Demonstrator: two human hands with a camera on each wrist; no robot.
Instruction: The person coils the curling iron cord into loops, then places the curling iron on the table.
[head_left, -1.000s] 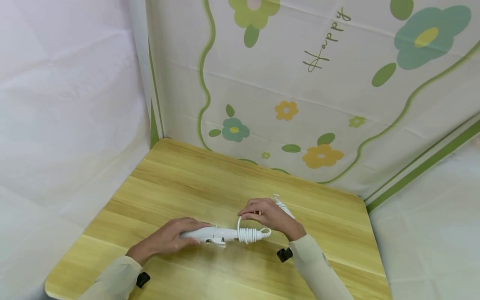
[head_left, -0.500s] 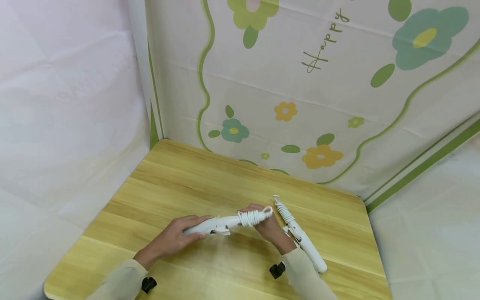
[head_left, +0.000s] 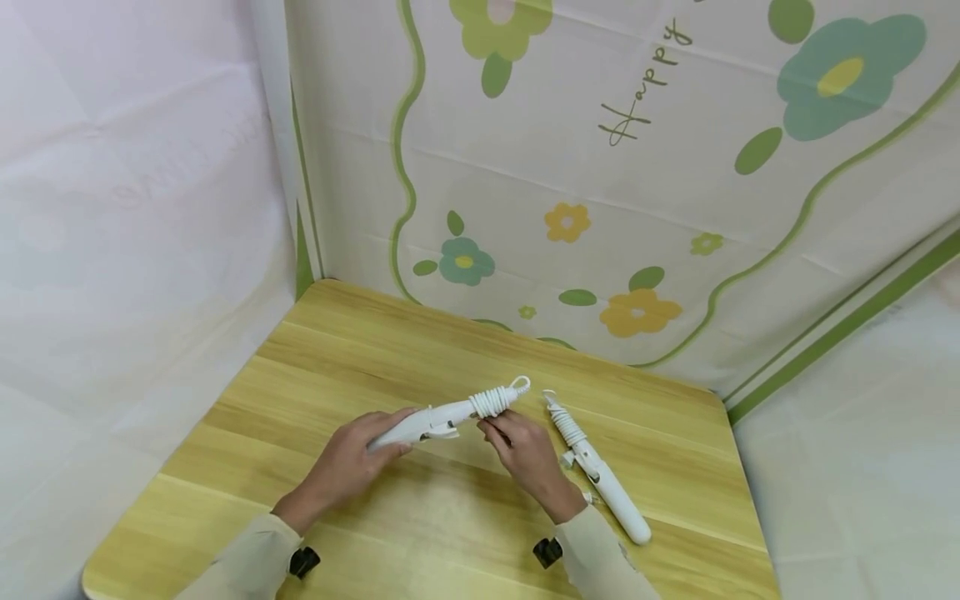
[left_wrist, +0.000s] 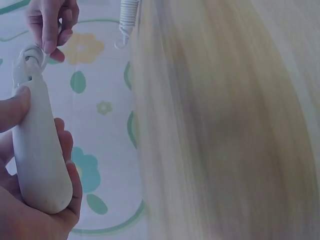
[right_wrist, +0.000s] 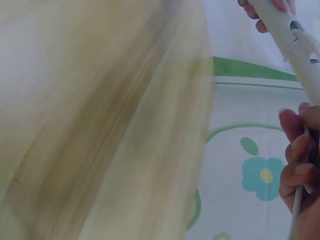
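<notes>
In the head view a white curling iron (head_left: 422, 427) is held above the table, tilted up to the right. White cord (head_left: 489, 402) is wound in several turns round its narrow handle, with a small loop at the tip. My left hand (head_left: 347, 457) grips the thick end, thumb on the near side and fingers round the back, as the left wrist view also shows. My right hand (head_left: 527, 457) is just below the coils. Its curled fingers pinch a length of cord (right_wrist: 297, 210), which runs down through them in the right wrist view.
A second white curling iron (head_left: 611, 492), its cord wound round the handle, lies on the wooden table (head_left: 390, 358) to the right of my right hand. A small white plug-like piece (head_left: 567, 459) shows beside it. A flower-printed cloth (head_left: 517, 183) hangs behind the table.
The wound end of the held curling iron has swung upward. My right hand has gone from above the coils to below them, bringing the second curling iron into fuller view.
</notes>
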